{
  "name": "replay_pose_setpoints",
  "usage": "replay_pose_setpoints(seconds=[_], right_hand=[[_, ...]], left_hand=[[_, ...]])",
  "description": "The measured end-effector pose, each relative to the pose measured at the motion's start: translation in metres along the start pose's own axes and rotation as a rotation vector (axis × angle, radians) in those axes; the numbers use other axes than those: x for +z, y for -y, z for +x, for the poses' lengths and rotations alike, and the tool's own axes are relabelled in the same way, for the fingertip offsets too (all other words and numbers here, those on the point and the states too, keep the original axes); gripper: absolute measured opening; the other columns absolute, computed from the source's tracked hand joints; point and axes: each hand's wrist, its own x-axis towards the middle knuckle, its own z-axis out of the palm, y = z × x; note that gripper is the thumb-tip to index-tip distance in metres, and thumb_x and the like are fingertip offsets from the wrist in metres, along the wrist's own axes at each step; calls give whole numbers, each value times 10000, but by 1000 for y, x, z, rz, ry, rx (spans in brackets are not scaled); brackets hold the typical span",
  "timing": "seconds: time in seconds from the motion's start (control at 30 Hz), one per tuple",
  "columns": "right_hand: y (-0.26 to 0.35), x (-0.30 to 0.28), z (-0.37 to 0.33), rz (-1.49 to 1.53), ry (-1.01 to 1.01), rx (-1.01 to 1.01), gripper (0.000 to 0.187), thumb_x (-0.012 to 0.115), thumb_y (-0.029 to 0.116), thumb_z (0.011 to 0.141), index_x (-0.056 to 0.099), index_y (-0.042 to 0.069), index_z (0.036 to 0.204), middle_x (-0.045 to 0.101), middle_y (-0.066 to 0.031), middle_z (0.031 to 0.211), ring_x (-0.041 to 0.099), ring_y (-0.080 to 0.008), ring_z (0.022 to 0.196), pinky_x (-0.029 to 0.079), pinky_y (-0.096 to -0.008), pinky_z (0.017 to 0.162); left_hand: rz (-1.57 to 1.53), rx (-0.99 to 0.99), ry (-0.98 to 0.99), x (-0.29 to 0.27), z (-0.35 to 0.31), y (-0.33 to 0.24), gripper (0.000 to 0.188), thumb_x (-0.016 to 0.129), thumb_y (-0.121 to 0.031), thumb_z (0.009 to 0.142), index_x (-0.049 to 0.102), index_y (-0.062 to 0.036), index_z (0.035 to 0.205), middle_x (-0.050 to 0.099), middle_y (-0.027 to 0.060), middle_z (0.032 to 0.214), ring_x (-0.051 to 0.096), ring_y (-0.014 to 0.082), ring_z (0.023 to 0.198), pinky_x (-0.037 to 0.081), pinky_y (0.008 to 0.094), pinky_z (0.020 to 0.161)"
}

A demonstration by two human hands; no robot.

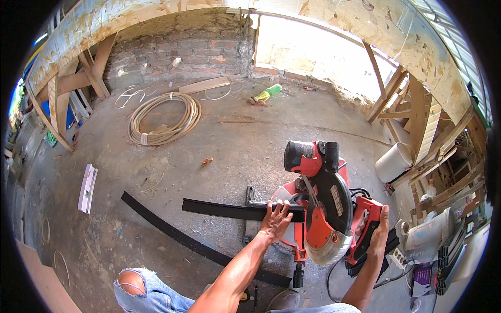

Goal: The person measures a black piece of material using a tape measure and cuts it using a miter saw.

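Observation:
A red and black miter saw (339, 203) stands on the concrete floor in front of me, its blade guard lowered over the middle. My right hand (380, 233) is wrapped round the saw's red handle (361, 229); some of its fingers are hidden behind the grip. My left hand (275, 221) presses a black bar (222, 209) against the saw's fence, fingers curled over its top. The bar's right end goes out of sight under the blade area. Beneath my left forearm, a longer black strip (172, 228) lies on the floor.
A coil of beige cable (136, 130), a wooden board (204, 85) and a green bottle (269, 93) lie farther off. To the left is a pale spirit level (87, 189). White buckets (394, 161), a power strip (397, 257) and wood scraps crowd the right side.

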Motion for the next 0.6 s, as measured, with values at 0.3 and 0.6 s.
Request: replay_pose_setpoints(seconds=[0.3, 0.6], right_hand=[[-5, -2, -2, -32, -34, -12, 709, 432, 721, 947, 610, 49, 807, 580, -47, 579, 588, -159, 466, 510, -286, 457], [-8, -3, -5, -7, -22, -25, 699, 432, 716, 950, 616, 51, 833, 580, -41, 593, 590, -155, 478, 510, -288, 458]], left_hand=[[33, 4, 45, -7, 0, -1, 261, 564, -178, 892, 662, -114, 1125, 434, 159, 1391, 359, 359, 1351, 237, 641, 1092], [35, -3, 35, 0, 1, -2, 259, 587, -170, 878, 666, -125, 1119, 428, 167, 1397, 353, 374, 1352, 227, 650, 1093]])
